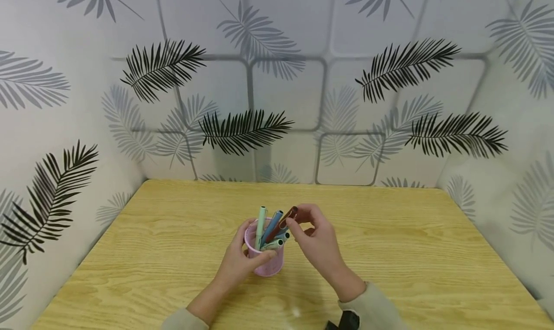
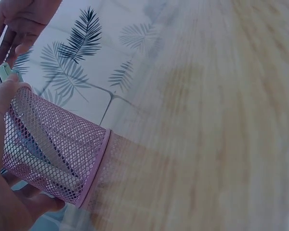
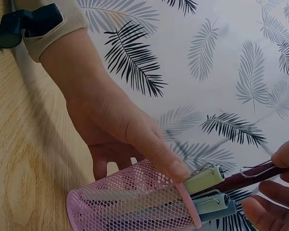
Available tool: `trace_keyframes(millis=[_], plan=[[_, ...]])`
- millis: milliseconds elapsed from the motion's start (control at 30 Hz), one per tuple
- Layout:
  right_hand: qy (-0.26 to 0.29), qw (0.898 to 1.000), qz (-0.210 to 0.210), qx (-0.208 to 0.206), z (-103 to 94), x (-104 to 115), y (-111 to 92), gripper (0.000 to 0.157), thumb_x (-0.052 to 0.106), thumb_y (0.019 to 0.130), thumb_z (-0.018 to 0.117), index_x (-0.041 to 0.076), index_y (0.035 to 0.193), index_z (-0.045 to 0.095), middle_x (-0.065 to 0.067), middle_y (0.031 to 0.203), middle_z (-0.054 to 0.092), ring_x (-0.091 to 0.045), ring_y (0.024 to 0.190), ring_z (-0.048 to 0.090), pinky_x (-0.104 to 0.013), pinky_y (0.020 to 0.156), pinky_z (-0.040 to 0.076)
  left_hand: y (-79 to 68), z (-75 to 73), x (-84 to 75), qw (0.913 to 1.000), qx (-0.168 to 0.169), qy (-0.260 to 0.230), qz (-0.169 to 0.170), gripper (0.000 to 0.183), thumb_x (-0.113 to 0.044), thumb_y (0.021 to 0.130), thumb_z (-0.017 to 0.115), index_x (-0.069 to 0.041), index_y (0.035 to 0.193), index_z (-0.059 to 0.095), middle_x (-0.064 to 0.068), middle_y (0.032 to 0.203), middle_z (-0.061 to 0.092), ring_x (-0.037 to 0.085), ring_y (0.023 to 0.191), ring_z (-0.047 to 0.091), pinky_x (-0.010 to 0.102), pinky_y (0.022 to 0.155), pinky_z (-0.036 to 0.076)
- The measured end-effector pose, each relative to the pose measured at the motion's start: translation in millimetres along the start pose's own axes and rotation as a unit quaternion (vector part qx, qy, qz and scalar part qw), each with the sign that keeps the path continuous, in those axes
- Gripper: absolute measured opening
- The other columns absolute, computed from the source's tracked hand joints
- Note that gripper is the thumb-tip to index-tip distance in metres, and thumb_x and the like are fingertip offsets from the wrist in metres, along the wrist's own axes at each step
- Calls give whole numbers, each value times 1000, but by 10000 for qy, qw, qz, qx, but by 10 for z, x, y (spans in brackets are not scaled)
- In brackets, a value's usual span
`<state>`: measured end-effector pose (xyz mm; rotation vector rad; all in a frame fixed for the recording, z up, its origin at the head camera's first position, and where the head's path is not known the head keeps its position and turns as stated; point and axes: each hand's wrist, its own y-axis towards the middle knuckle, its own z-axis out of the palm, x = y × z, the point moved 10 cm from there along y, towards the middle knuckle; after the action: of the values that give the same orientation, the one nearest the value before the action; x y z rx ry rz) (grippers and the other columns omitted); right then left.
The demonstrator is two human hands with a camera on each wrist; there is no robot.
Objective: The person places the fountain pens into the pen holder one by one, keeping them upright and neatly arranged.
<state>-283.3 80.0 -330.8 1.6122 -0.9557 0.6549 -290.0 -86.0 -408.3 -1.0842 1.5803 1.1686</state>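
Observation:
My left hand (image 1: 240, 260) grips a pink mesh pen cup (image 1: 268, 268) that stands on the table, the thumb across its near side at the rim. Several capped pens lean in the cup, among them an upright light green pen (image 1: 260, 229) and a blue pen (image 1: 272, 220). Over the right of the rim, my right hand (image 1: 318, 241) pinches a dark red pen (image 1: 272, 233) near its upper end. The right wrist view shows this dark red pen (image 3: 231, 180) slanting out of the cup, its lower part hidden among the others.
The wood-grain table (image 1: 389, 253) extends around the cup on all sides. A pale leaf-patterned backdrop (image 1: 285, 89) rises behind the table and along both sides. A black device (image 1: 348, 320) is strapped at the right wrist.

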Motion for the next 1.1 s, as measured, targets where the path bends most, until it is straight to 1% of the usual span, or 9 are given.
trace_keyframes(millis=[133,400,567,600,733,800,933,1033,1100], plan=[[-430,9990,-55,116,16,-3,1,14,16,89,65,15,102,64,5,95,62,-14,81,57,-26,54,48,5,9,7,10000,72,-67,12,81,-17,77,78,-12,142,31,13,136,44,28,122,43,53,96,39],[-1155,9931,-167,145,35,-8,37,10,2,86,64,9,92,67,0,89,60,-13,70,52,-23,51,44,8,13,6,9999,101,-43,-10,82,-18,77,77,-15,144,30,11,136,44,28,122,44,49,95,42],[-1618,9859,-9,424,114,-77,53,5,5,84,68,8,89,70,-6,88,57,-12,64,45,-23,50,41,-2,27,-11,9999,140,-14,-80,87,-19,78,77,-12,146,24,11,139,39,34,124,42,45,93,44],[-1678,9848,-15,453,120,-83,52,6,6,84,69,8,89,70,-7,88,57,-12,63,44,-23,49,41,8,25,38,9999,129,6,-83,90,-20,77,78,-12,147,22,12,141,37,35,125,40,45,94,44],[-1573,9869,-60,360,74,-96,40,13,4,82,71,7,95,70,-6,89,58,-12,64,47,-24,52,44,45,-18,257,9998,15,164,-148,101,-27,74,80,-15,149,14,9,144,33,35,126,39,44,96,42],[-1458,9889,-89,279,32,-93,33,17,3,81,71,7,98,69,-7,90,59,-13,66,51,-24,56,47,65,-52,356,9997,-33,210,-100,103,-29,72,81,-18,149,14,8,143,33,35,126,39,45,98,40],[-1265,9918,-50,146,-41,-120,13,18,5,84,69,9,101,67,-5,92,60,-13,72,55,-25,59,50,52,-132,299,9994,-120,315,81,101,-25,74,80,-16,149,14,14,142,33,36,129,35,49,102,34],[-1387,9890,-501,-46,-108,-76,-16,16,5,85,67,8,101,67,-4,92,60,-13,76,56,-24,57,50,44,-191,228,9976,-200,616,232,96,-26,78,77,-14,149,14,16,143,33,35,130,34,54,101,32],[-1657,9808,-1011,-206,-153,-20,-56,14,4,86,66,6,100,66,-4,90,60,-14,76,57,-24,55,50,34,-229,181,9951,-252,898,339,92,-29,81,74,-12,149,14,15,143,34,33,130,34,56,100,32]])
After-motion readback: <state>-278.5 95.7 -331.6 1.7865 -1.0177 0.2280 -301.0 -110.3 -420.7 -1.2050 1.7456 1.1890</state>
